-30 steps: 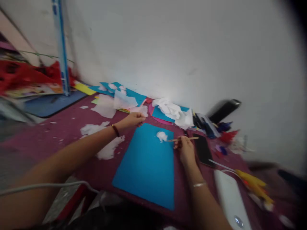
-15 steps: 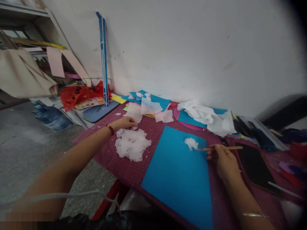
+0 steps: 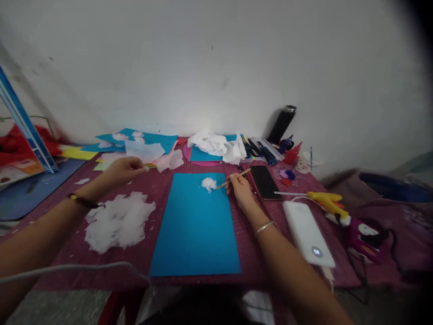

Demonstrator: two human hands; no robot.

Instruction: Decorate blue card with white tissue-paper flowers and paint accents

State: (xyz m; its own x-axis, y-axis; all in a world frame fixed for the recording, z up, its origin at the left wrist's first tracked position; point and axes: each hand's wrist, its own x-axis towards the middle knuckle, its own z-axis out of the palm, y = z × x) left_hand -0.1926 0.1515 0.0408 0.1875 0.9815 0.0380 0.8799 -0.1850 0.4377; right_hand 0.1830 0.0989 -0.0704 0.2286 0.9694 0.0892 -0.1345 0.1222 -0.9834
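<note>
My left hand (image 3: 124, 170) is raised above the table, fingers pinched on a small white scrap of tissue paper (image 3: 146, 169). Below it lies a spread of torn white tissue pieces (image 3: 118, 221). In my right hand (image 3: 241, 187) is a thin wooden stick (image 3: 224, 183), held like a pen. Its lower tip reaches the edge of a crumpled white tissue tuft (image 3: 209, 183). That tuft sits near the top of a blue paper sheet (image 3: 198, 230), flat on the table in front of me.
A black phone (image 3: 265, 182), a white power bank (image 3: 308, 232) and a yellow glue gun (image 3: 327, 202) lie to the right. Along the wall are crumpled white tissue (image 3: 213, 143), scissors (image 3: 252, 148) and a black bottle (image 3: 282, 123). A white cable (image 3: 81, 267) crosses the lower left.
My view has swung to the right, bringing the power bank and glue gun in. My left hand has lifted off the tissue pile with a scrap. The stick stays at the tuft.
</note>
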